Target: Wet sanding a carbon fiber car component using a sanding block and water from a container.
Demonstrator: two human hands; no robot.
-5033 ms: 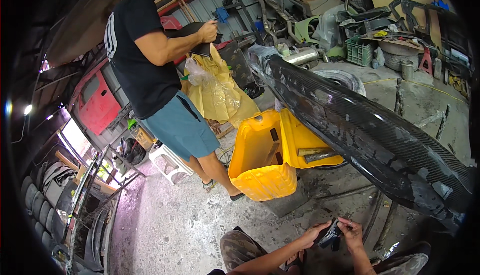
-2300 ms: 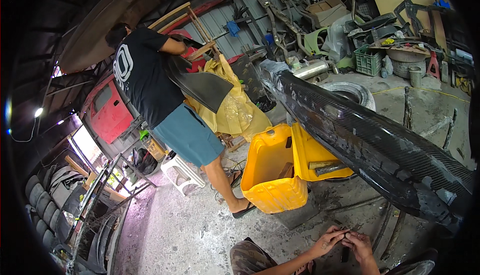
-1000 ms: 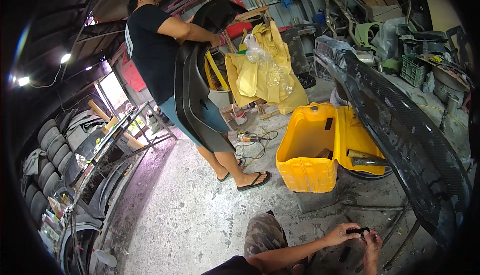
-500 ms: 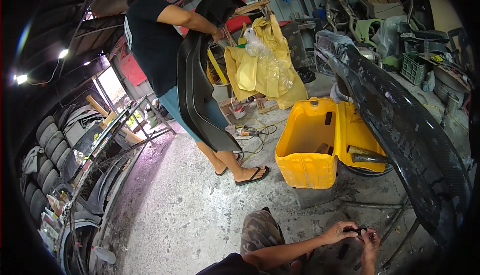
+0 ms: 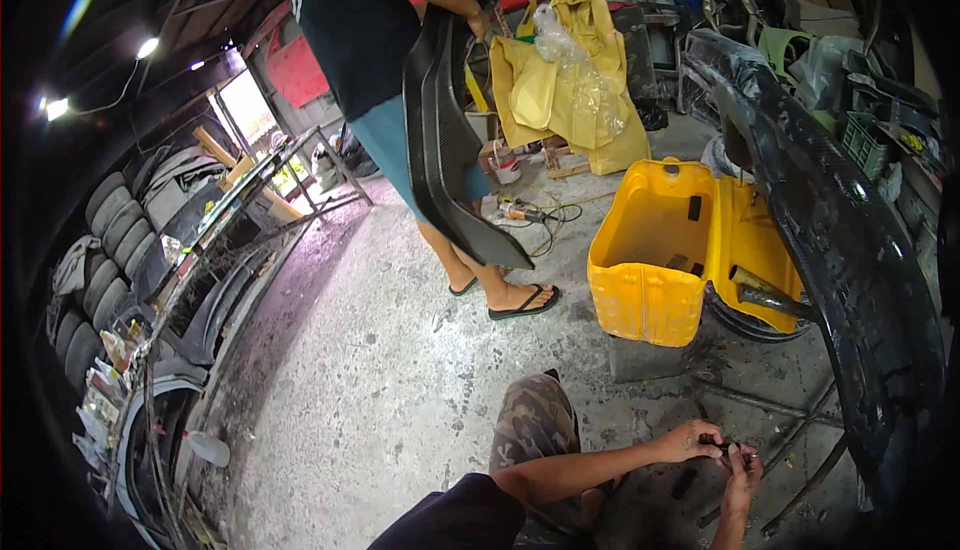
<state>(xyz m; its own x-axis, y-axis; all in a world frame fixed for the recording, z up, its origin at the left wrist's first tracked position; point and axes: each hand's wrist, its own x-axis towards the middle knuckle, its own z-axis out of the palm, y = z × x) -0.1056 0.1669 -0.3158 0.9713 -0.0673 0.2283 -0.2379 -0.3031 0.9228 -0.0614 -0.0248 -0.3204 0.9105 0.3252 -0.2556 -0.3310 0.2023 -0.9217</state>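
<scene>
Black piece (image 5: 724,447) pinched fast

Left hand (image 5: 686,441) and right hand (image 5: 742,470) are both clamped on it, above the floor (image 5: 330,400). Beyond stands an open yellow tub (image 5: 645,308); farther off, a co-worker (image 5: 350,40) grips a dark panel (image 5: 432,150).

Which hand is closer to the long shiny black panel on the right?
Right. The right hand is left of the black panel, toward its near end; the left hand is farther left, so farther from it.
</scene>
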